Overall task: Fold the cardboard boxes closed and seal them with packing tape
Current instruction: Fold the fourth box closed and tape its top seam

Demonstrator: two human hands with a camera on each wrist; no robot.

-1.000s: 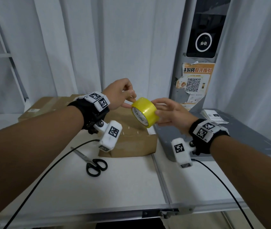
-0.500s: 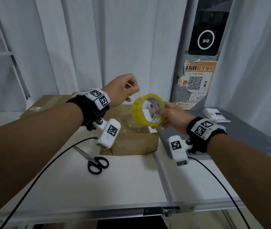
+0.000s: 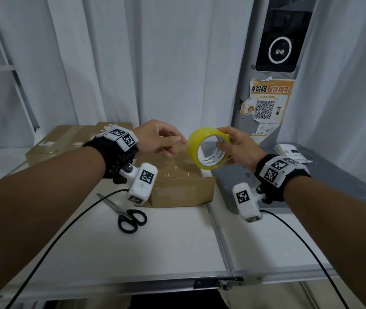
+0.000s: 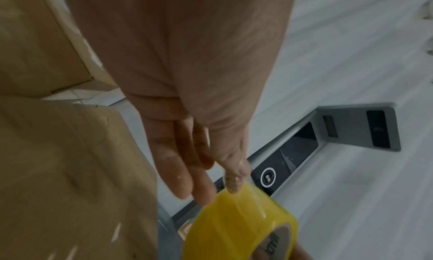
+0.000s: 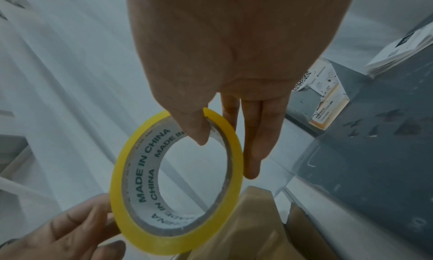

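Two bare forearms reach into the head view, with no sleeves. Each wrist wears a black fabric wristband: the left black fabric wristband [image 3: 119, 159] and the right black fabric wristband [image 3: 275, 181]. White square tags printed with black block-pattern codes sit on top of each band. A white plastic box-shaped camera unit hangs below each wrist, left [image 3: 143, 185] and right [image 3: 246, 202], each bearing a printed code tag. A silver screw shows at the left mount. A thin black cable trails from each unit, left [image 3: 50, 246] and right [image 3: 307, 248].

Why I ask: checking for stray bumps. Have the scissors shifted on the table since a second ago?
No. The scissors lie at the same angle, left of the table seam, in front of the cardboard box.
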